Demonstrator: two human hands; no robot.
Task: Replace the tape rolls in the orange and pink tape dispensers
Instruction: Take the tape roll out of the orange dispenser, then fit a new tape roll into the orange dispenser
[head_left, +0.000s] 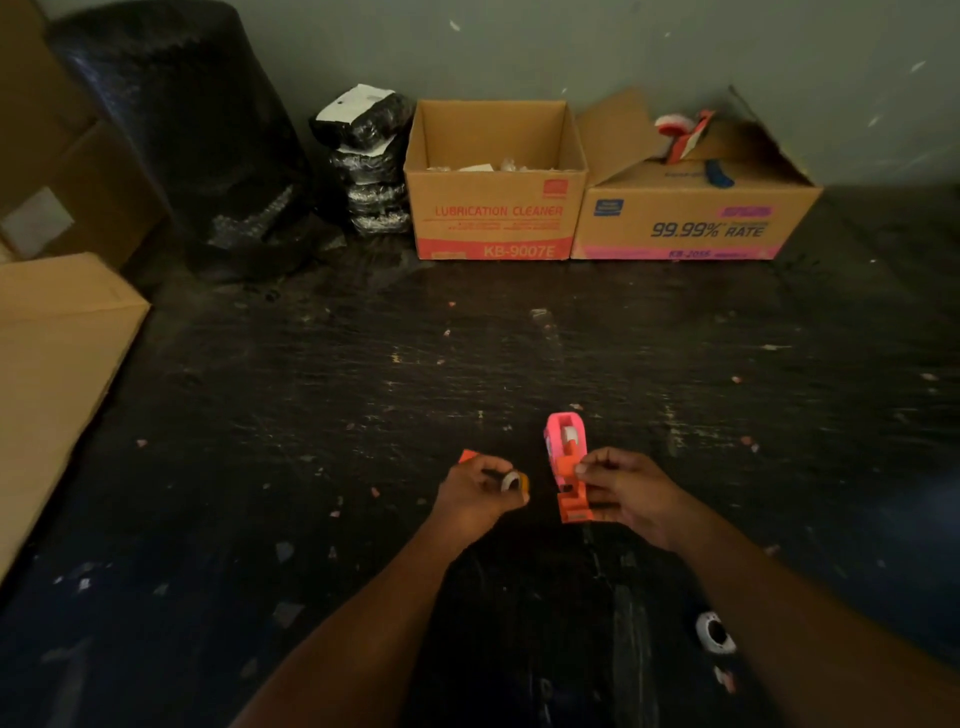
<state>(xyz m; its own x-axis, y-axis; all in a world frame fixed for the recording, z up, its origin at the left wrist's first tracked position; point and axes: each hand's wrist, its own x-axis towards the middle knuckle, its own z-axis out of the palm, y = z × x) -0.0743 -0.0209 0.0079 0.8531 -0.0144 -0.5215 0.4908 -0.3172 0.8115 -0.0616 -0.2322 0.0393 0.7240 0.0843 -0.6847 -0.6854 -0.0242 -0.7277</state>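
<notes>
Orange plastic tape dispenser (574, 493), small, hand-held: carried in the right hand (631, 496), whose grip is closed on its near end and side; long axis runs away from the person, tail toward the body. Pink plastic tape dispenser (565, 441), same pattern: just beyond the orange dispenser and overlapping it in view, a pale roll showing in its frame; whether it rests on the dark scuffed table (363, 389) or is held with the orange one cannot be told. Small pale tape roll with an orange core (514, 482): pinched in a narrow grip by the left hand (478, 493), just left of the orange dispenser, apart from it, its open ring turned toward the dispenser. Small orange plastic piece (468, 456): behind the left hand, partly hidden, purpose unclear. Judgement: the roll lies directly across a short gap from the orange dispenser, so the left hand is the nearer carrier and a short rightward travel would bring the roll to the frame. White tape roll with a dark hole (716, 633): near and right of the orange dispenser, well apart, lying loose.
</notes>
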